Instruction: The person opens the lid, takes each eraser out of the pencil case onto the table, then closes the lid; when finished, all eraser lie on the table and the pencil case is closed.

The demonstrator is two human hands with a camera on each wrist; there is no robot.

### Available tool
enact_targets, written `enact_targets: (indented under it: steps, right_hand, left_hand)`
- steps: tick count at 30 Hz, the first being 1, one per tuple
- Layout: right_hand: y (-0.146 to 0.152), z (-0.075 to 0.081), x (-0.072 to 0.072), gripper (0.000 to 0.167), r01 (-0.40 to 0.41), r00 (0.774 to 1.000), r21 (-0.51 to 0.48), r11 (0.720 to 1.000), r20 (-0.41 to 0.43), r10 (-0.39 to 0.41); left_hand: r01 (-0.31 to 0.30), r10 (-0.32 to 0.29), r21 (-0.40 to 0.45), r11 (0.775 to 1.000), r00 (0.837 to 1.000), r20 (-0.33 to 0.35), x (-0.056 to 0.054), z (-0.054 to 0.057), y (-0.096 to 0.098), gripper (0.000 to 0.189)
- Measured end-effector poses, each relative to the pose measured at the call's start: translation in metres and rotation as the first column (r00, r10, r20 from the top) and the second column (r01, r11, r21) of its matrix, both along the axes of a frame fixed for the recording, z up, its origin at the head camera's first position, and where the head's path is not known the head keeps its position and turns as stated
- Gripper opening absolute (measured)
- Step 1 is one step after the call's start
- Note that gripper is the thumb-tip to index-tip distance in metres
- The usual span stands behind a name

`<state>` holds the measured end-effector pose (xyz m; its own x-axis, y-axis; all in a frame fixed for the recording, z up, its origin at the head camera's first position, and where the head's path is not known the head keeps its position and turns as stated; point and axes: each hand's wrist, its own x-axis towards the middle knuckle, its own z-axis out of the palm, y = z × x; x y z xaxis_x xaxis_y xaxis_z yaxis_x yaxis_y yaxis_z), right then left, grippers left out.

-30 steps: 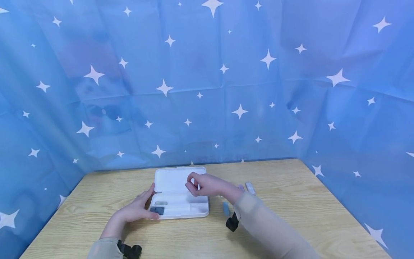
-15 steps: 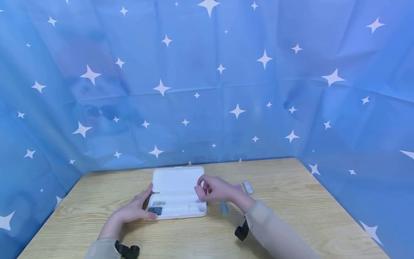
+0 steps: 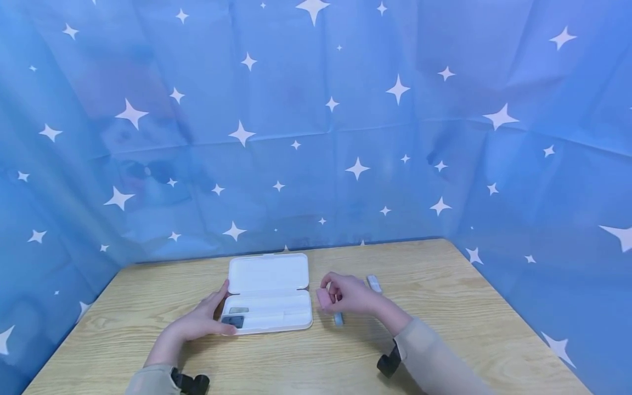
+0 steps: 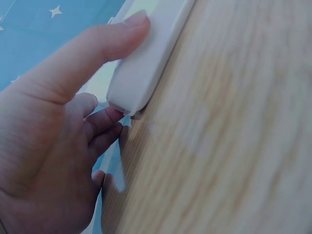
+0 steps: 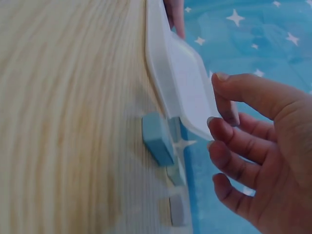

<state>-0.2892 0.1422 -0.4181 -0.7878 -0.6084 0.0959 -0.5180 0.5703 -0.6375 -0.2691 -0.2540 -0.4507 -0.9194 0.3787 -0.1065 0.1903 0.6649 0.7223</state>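
Pink block [image 3: 323, 298] pinched between thumb and fingers of right hand [image 3: 351, 295], just right of the open white pencil case [image 3: 269, 272]. Left hand [image 3: 199, 320] clamped on the case's left end; blue block [image 5: 156, 142] on the wooden table [image 3: 276, 362]

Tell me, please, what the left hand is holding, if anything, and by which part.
The left hand holds the open white case by its left end, with the thumb on the case's near side.
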Motion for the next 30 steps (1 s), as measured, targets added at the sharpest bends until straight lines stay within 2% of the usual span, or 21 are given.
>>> enact_targets:
  steps: [17, 24, 30]
  right_hand:
    - [0.038, -0.014, 0.009, 0.035, 0.030, 1.000, -0.018, 0.999, 0.006, -0.030]
    - [0.049, -0.018, 0.012, 0.036, 0.063, 0.996, -0.011, 0.998, 0.058, -0.062]
    - [0.054, -0.018, 0.016, 0.036, 0.078, 0.995, 0.004, 0.997, 0.059, -0.079]
  left_hand:
    - [-0.004, 0.005, -0.015, 1.000, 1.000, 0.014, -0.001, -0.001, -0.001, 0.119]
    - [-0.006, 0.006, -0.011, 1.000, 1.000, 0.014, -0.002, -0.001, -0.001, 0.120]
    - [-0.002, 0.002, -0.012, 1.000, 1.000, 0.012, 0.000, 0.000, 0.001, 0.120]
